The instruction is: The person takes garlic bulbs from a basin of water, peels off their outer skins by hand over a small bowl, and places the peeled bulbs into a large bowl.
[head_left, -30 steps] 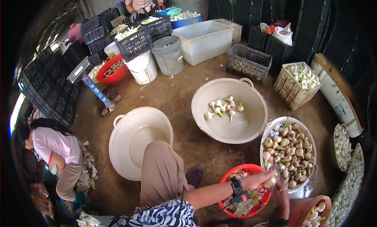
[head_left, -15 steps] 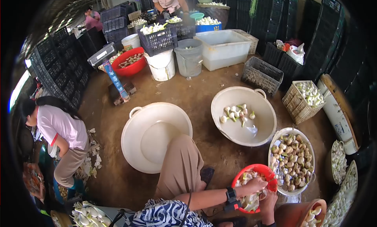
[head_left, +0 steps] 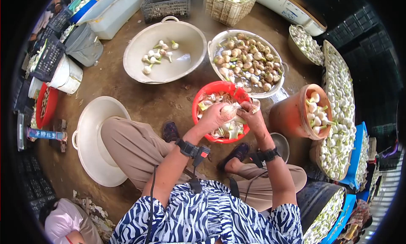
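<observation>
My left hand (head_left: pixel 211 118) is closed around a pale garlic bulb (head_left: pixel 229 111) with papery skin. The fingers of my right hand (head_left: pixel 254 117) pinch the bulb's stem side, close against the left. Both hands are over a red basin (head_left: pixel 197 103), which holds loose garlic skins and leafy trimmings (head_left: pixel 231 130). Just beyond it, a white basin (head_left: pixel 212 54) carries a heap of brownish unpeeled garlic (head_left: pixel 253 60). Further left, several cleaned white bulbs (head_left: pixel 155 54) with short green stems lie in a wide beige basin (head_left: pixel 137 43).
An orange bucket (head_left: pixel 288 111) of white garlic stands at my right, beside a long bed of garlic (head_left: pixel 338 100). Another beige basin (head_left: pixel 91 130) sits by my left knee. Crates (head_left: pixel 166 6) and buckets (head_left: pixel 84 45) line the far side. A person (head_left: pixel 69 223) sits at lower left.
The view has swung right and down, so the red basin and my hands now appear near the middle. Both hands stay together over the basin.
</observation>
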A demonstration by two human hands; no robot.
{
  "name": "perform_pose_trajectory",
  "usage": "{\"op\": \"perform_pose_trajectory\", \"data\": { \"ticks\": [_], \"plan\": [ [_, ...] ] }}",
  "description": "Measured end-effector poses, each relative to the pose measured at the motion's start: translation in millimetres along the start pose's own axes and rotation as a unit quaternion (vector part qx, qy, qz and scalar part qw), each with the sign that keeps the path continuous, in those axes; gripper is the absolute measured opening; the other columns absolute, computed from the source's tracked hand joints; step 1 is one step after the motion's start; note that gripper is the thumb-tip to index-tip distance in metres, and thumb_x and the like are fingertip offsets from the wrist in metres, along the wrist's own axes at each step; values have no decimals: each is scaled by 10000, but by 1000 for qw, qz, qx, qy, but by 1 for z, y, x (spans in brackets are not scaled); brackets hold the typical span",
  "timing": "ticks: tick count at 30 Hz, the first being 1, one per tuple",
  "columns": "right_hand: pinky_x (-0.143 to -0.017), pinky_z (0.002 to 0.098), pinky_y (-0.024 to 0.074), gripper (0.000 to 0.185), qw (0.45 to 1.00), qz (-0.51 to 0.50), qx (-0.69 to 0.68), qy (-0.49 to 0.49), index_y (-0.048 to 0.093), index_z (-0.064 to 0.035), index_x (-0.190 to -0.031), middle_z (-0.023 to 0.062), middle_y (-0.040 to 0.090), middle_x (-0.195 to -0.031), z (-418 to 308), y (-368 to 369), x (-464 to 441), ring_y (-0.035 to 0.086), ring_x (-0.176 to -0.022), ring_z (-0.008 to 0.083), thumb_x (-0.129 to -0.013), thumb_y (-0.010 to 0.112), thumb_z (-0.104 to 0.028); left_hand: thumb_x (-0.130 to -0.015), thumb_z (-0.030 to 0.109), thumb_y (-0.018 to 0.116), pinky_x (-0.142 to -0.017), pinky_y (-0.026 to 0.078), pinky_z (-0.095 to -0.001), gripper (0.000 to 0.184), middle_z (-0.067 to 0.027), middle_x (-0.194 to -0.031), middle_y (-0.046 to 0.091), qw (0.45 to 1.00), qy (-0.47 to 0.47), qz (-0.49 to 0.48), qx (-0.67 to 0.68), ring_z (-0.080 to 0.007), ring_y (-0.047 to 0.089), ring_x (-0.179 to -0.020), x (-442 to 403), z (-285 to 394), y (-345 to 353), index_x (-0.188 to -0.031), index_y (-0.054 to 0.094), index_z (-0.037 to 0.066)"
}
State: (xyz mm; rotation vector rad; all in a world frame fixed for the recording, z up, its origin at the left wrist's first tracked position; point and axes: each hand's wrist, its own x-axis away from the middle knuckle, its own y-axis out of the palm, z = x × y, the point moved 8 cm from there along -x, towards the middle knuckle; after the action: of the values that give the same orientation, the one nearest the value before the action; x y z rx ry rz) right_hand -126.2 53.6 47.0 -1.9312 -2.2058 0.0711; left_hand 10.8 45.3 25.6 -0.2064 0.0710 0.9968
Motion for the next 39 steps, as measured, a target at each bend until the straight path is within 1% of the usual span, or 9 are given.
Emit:
{"op": "perform_pose_trajectory", "data": {
  "ticks": [3,4,8,19,25,27,29,33,39],
  "plan": [
    [-619,214,423,42,950,86,-299,16,612,-36,-887,-17,592,-780,-15,-2,7,515,-676,47,-847,599,-37,-864,379,603,-805,493,-289,593,-70,-1075,558,969,-58,-13,241,-130,565,-941,3,29,2,-1258,430,-29],
    [-652,205,429,58,950,97,-298,12,608,-28,-907,-12,599,-812,-22,-4,9,526,-706,51,-865,576,-50,-886,341,588,-865,498,-307,577,-80,-1138,545,914,-81,-3,396,-141,553,-1037,5,31,3,-1290,400,-26],
    [-672,209,432,76,982,83,-156,-61,605,-13,-922,-4,601,-835,-19,-5,6,528,-738,51,-869,557,-38,-904,139,528,-885,508,-337,402,-94,-1095,584,886,-185,0,425,-176,594,-995,1,7,18,-1267,436,-8],
    [-673,225,455,94,935,302,-166,-91,596,16,-940,36,624,-863,18,-32,3,551,-750,70,-883,538,-33,-858,124,584,-995,412,-481,356,-107,-1183,565,706,-112,162,680,-259,527,-1116,-8,-6,28,-1199,509,56],
    [-539,240,468,83,893,361,-268,5,579,8,-935,46,618,-823,16,-52,-3,568,-643,81,-878,548,-43,-857,176,601,-993,406,-470,389,-100,-1214,548,692,-78,124,707,-264,491,-1163,-10,0,25,-1218,505,68],
    [-538,300,488,97,924,343,-171,14,574,6,-947,109,629,-816,46,-73,-17,602,-617,160,-889,536,-62,-854,181,600,-978,416,-452,389,-99,-1212,551,680,-63,118,721,-259,490,-1163,-12,7,16,-1215,508,67],
    [-599,332,498,113,968,118,199,100,577,4,-958,170,632,-831,67,-50,-36,629,-688,241,-884,541,-75,-850,196,601,-915,441,-398,370,-99,-1196,564,676,-67,194,708,-246,506,-1134,-8,14,1,-1187,528,62],
    [-705,306,486,224,961,143,229,-61,582,8,-1050,148,649,-902,-15,-29,-17,632,-827,236,-833,592,-47,-836,164,629,-886,455,-357,351,-82,-1201,563,664,-110,240,699,-231,531,-1098,-10,-17,-3,-1164,541,76],
    [-616,252,485,95,977,177,88,-75,665,14,-864,65,638,-730,-47,-15,-3,605,-656,117,-825,588,-26,-819,146,643,-946,453,-412,542,-86,-1229,526,821,-71,175,539,-227,525,-1118,-12,6,1,-1304,409,81]
  ]
}}
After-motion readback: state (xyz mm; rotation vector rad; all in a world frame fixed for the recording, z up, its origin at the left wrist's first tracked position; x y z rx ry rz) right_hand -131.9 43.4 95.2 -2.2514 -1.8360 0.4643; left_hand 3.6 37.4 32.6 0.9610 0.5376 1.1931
